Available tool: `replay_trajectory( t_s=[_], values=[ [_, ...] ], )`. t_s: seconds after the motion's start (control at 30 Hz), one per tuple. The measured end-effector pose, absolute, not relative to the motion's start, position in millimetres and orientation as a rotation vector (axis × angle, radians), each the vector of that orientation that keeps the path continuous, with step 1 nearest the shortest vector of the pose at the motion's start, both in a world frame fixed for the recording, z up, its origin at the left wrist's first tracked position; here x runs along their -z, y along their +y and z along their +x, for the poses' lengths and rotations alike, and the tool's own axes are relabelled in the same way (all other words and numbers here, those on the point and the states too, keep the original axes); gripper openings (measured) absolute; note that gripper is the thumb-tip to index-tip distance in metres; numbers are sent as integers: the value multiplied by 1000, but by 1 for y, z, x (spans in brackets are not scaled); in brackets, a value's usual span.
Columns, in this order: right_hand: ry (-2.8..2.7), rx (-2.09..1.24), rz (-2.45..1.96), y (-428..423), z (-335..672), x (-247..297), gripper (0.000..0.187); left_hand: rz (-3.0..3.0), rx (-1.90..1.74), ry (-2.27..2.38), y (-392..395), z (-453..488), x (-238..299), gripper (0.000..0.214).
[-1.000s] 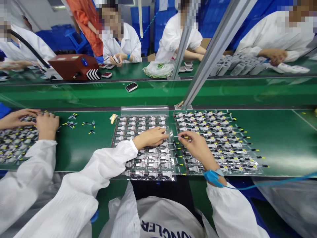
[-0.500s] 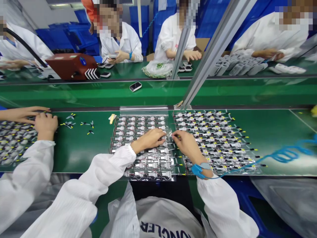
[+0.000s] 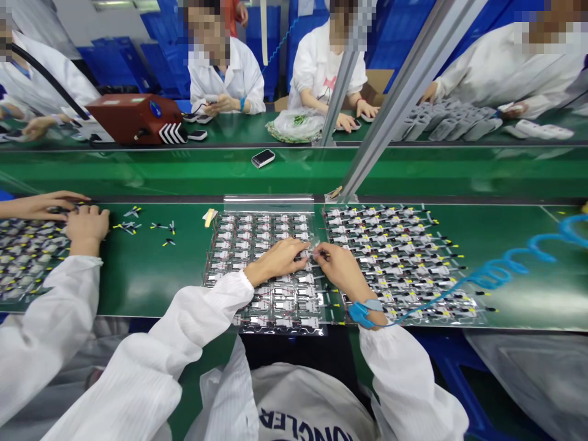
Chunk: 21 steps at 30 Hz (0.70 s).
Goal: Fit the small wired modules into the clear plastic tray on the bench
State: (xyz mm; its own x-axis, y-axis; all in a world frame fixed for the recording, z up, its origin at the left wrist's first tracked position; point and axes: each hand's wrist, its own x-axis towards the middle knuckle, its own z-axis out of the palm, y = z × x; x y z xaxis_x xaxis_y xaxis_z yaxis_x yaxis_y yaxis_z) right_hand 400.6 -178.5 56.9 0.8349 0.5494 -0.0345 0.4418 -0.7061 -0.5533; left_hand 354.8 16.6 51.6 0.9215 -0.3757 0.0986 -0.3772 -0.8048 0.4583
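On the green counter [image 3: 528,269], a clear tray [image 3: 285,331] of small white parts [image 3: 283,305] was seen. Over it the left hand [image 3: 278,260] was laid, fingers loosely bent; near its right edge the right hand [image 3: 339,266] was narrowly closed. Whether anything was pinched by either could not be told.

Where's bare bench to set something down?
Left: this side of the loose parts, beside the left tray. Right: beyond the right tray, though the blue coiled cord crosses there. Crowded: both trays and around the right hand.
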Motion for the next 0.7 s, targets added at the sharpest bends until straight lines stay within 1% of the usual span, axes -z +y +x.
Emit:
replay_trajectory(
  t_s=[0.3, 0.53, 0.7],
  values=[
    [-697, -286, -2395, -180, 400, -51, 16, 2588, -13, -572, 17, 355, -47, 18],
    [-690, -278, -2408, -180, 400, -53, 18, 2571, 3, -537, 18, 354, -47, 25],
    [-662, -305, -2405, -181, 398, -56, 19, 2550, 17, -528, 18, 354, -49, 26]
  ],
)
